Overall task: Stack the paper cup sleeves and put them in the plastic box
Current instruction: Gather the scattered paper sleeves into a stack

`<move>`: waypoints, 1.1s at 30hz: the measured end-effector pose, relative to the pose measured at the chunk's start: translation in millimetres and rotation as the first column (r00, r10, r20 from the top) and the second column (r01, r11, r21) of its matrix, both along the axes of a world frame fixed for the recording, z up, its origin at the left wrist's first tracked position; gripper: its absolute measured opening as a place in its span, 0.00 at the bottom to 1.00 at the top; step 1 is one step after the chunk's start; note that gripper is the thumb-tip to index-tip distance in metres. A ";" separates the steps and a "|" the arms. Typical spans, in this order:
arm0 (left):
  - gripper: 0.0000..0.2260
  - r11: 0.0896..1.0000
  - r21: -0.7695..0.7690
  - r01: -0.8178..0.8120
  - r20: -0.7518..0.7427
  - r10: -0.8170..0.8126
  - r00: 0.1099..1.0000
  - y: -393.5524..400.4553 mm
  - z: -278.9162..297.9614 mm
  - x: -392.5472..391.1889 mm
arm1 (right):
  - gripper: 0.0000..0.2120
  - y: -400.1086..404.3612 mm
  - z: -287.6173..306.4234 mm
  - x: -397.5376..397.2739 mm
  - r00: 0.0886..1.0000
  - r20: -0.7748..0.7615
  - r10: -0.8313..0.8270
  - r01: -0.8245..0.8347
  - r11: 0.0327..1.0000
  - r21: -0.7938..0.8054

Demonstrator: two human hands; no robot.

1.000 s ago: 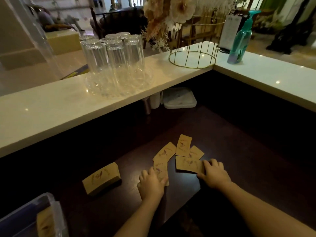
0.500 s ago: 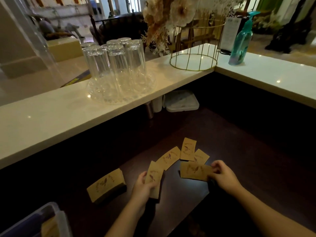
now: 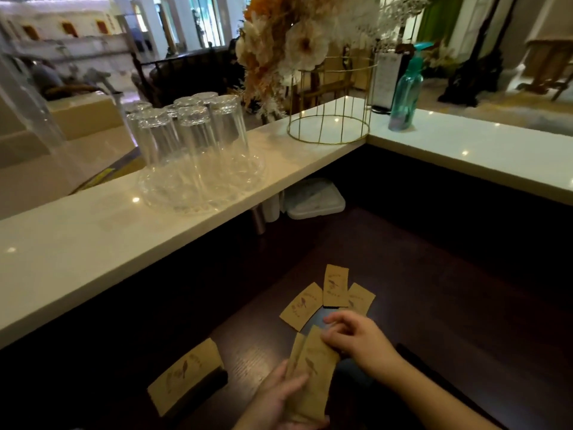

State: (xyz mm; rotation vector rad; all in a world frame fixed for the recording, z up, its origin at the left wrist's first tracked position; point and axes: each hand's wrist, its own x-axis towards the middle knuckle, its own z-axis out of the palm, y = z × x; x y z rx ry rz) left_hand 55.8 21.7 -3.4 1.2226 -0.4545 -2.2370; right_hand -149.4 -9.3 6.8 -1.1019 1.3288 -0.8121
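At the left we see a stack of sleeves [image 3: 186, 375] lying on the dark table [image 3: 434, 321]. Our left hand [image 3: 279, 401] grasps two sleeves [image 3: 311, 372] from below, and our right hand [image 3: 356, 339] pinches their top edge. Behind them three loose sleeves [image 3: 333, 290] lie fanned on the table.

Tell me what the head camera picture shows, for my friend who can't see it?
Two hands, left hand and right hand, hold a few brown paper cup sleeves together over a dark counter. Three loose sleeves lie just beyond, and a stacked pile sits to the left. Upturned glasses stand on a white ledge behind.
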 end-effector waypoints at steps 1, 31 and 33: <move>0.17 1.000 -0.015 0.014 -0.025 -0.015 1.000 -1.1 -1.2 0.5 | 0.11 -4.1 -2.4 6.2 1.000 -0.008 -0.003 0.003 1.000 -0.009; 0.18 0.994 0.006 -0.113 -0.017 0.113 0.993 -44.4 -14.4 -17.4 | 0.10 -36.0 13.3 -24.5 0.933 0.068 -0.354 0.337 0.923 0.188; 0.15 0.997 -0.007 -0.082 -0.031 0.082 0.996 -39.3 -16.5 -23.3 | 0.11 -34.1 14.5 -5.2 0.978 -0.035 -0.207 0.210 0.971 0.119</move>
